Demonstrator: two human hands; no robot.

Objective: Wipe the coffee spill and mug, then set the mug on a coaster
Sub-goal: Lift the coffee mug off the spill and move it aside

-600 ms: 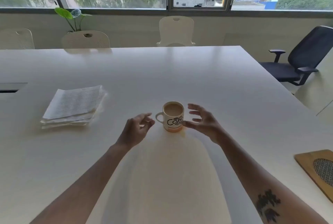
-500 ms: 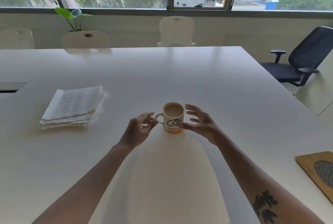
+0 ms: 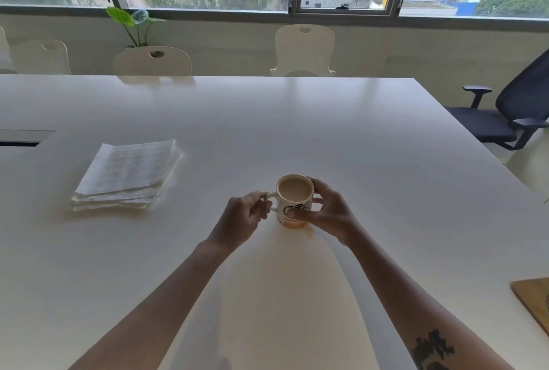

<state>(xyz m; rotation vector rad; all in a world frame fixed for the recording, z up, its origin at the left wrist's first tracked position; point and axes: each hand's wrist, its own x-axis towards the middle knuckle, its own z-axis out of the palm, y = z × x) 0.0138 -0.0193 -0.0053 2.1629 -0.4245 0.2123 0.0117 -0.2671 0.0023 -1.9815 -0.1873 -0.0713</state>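
A white mug (image 3: 294, 197) with black lettering and milky coffee inside stands on the white table (image 3: 326, 131), in the near middle. My left hand (image 3: 243, 218) pinches its handle on the left side. My right hand (image 3: 323, 212) wraps round the mug's right side, thumb across the lettering. A faint brownish coffee stain (image 3: 309, 231) shows on the table at the mug's base. A stack of white paper napkins (image 3: 127, 175) lies to the left. A wooden coaster (image 3: 533, 302) sits at the right edge, partly out of frame.
White chairs (image 3: 303, 51) line the table's far side and a dark office chair (image 3: 511, 114) stands at the right. A potted plant (image 3: 133, 23) is by the window. A cable slot (image 3: 20, 139) is set in the table at the left.
Both hands closed in on the mug: the left took the handle, the right wrapped the mug's side. The mug has stayed in place.
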